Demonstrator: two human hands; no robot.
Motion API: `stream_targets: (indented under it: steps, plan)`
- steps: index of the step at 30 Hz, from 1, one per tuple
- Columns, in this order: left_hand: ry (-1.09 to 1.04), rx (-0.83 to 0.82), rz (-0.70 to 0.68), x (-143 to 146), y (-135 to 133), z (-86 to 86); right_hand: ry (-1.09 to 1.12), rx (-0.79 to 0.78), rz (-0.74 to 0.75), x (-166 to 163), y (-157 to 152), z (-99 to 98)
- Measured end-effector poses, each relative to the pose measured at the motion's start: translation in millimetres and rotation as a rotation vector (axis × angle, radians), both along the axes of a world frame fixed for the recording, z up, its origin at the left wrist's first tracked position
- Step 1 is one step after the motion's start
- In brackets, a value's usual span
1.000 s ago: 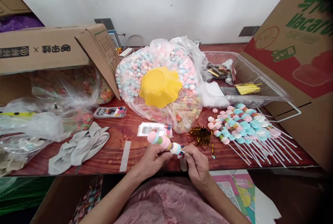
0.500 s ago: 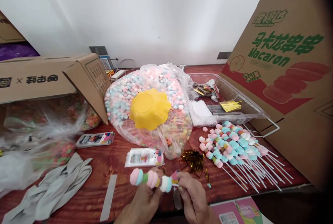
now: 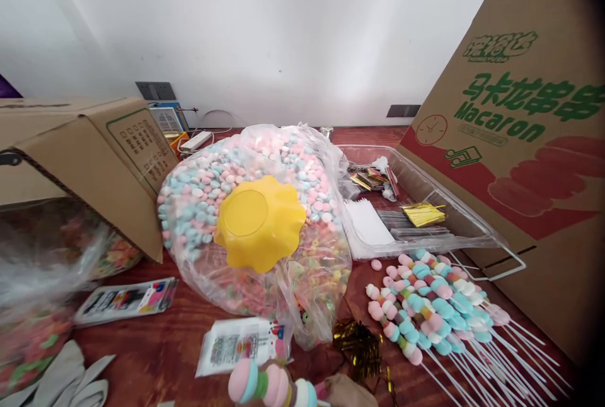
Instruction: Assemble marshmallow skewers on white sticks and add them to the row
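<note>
A skewer of pink, white and blue marshmallows with green and brown gummies [image 3: 271, 385] is held level at the bottom edge. My left hand is almost wholly below the frame and behind the sweets; the skewer stays gripped in it. Only the upper part of my right hand [image 3: 350, 391] shows, its fingers closed at the stick end, by a small pinkish piece. Just beyond lies a stack of printed clear packets [image 3: 241, 345]. Gold tinsel ties [image 3: 357, 347] lie beyond my right hand.
Large bags of marshmallows and gummies [image 3: 198, 183] carry a yellow wavy bowl [image 3: 259, 223]. At right are finished skewers [image 3: 435, 306], a clear tray [image 3: 449, 205] of sticks and ties, and a tall carton [image 3: 534, 161]. Left stand an open box [image 3: 104, 167], more packets [image 3: 127, 300] and grey gloves [image 3: 66, 378].
The view has tilted up and come closer, so my hands and the skewer sit lower, mostly cut off. The skewer remains held between both hands.
</note>
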State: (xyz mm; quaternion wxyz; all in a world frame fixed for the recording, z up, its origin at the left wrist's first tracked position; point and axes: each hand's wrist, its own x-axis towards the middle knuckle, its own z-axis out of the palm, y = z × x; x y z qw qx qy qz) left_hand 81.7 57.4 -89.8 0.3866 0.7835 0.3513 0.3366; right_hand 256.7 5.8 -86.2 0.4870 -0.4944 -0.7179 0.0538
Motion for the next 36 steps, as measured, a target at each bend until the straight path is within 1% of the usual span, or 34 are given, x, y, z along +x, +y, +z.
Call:
stream_targets:
  steps: [2, 3, 5, 7, 10, 11, 12, 14, 15, 17, 19, 23, 27, 31, 34, 36]
  plan:
    - [-0.061, -0.026, -0.019, 9.1, 7.6, -3.8, -0.004, 0.011, 0.009, 1.5, 6.8, -2.6]
    - [-0.079, -0.048, -0.021, 8.9, 8.6, -3.6, -0.003, 0.01, 0.007, 0.9, 6.5, -2.6]
    - [-0.084, -0.1, -0.005, -1.1, 4.5, 1.7, 0.008, -0.003, -0.002, -1.9, -2.0, 1.3]
    - [-0.064, -0.151, 0.036, -17.5, -4.7, 13.8, 0.056, -0.038, -0.032, -4.5, -17.8, 11.1]
    - [-0.035, -0.178, 0.099, -35.2, -16.4, 39.1, 0.164, -0.076, -0.099, 0.6, -39.7, 32.3]
    - [-0.035, -0.16, 0.097, -37.9, -17.6, 46.8, 0.201, -0.061, -0.135, 5.2, -43.8, 38.4]
    - [-0.063, -0.132, 0.098, -40.0, -17.5, 53.0, 0.22, -0.086, -0.179, 10.5, -46.2, 43.2]
    - [-0.104, -0.098, 0.104, -44.3, -15.1, 60.5, 0.267, -0.041, -0.253, 21.4, -48.1, 48.5]
    - [-0.12, -0.077, 0.115, -47.2, -14.2, 62.3, 0.261, -0.032, -0.264, 26.1, -49.0, 49.7]
    - [-0.142, -0.034, 0.138, -54.3, -14.4, 63.6, 0.203, -0.029, -0.257, 33.1, -53.3, 51.0]
    - [-0.141, -0.002, 0.168, -61.2, -17.3, 63.9, 0.105, -0.06, -0.216, 37.3, -61.3, 52.4]
    - [-0.085, 0.024, 0.212, -70.4, -23.5, 65.3, -0.028, -0.102, -0.171, 40.6, -79.3, 56.3]
    - [-0.031, 0.077, 0.231, -73.8, -25.9, 66.2, -0.112, -0.108, -0.145, 44.1, -88.5, 58.9]
    - [-0.002, 0.231, 0.168, -74.4, -26.8, 62.0, -0.216, -0.062, -0.064, 54.5, -91.3, 54.5]
    - [0.034, 0.381, 0.116, -75.0, -27.7, 57.0, -0.343, 0.01, -0.01, 62.6, -92.9, 50.1]
    - [0.076, 0.447, 0.081, -75.8, -29.2, 54.8, -0.394, 0.057, 0.003, 64.5, -93.4, 50.3]
